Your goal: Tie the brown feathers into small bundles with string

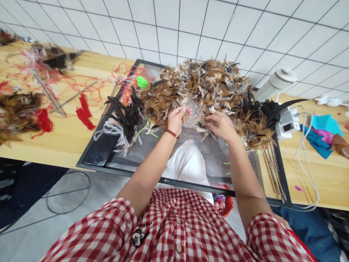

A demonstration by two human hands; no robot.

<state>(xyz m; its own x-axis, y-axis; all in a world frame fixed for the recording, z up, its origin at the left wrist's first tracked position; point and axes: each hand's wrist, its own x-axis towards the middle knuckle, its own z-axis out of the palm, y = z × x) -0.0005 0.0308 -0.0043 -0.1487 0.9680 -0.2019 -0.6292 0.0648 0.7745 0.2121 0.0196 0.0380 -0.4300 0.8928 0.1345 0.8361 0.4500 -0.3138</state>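
A wide heap of brown and cream feathers [204,78] covers the back of a dark, black-edged tray or panel [147,153]. At the near side of the heap, my left hand [176,119] has thumb and fingers pinched on what looks like a small feather. My right hand [223,126] is a little to the right, fingers curled in at loose feathers [202,124] by the heap's front edge. Its fingertips seem closed on a feather, partly hidden. Black feathers [129,112] and pale clear strips [111,131] lie left of my hands.
A dark phone-like slab [100,148] rests at the tray's left corner. Thin sticks [272,169] lie right. A white cylinder [276,83], white adapter [288,123] and cable [302,147] stand nearby. Red tassels [85,112] and pink string [79,89] are left. People sit at both sides.
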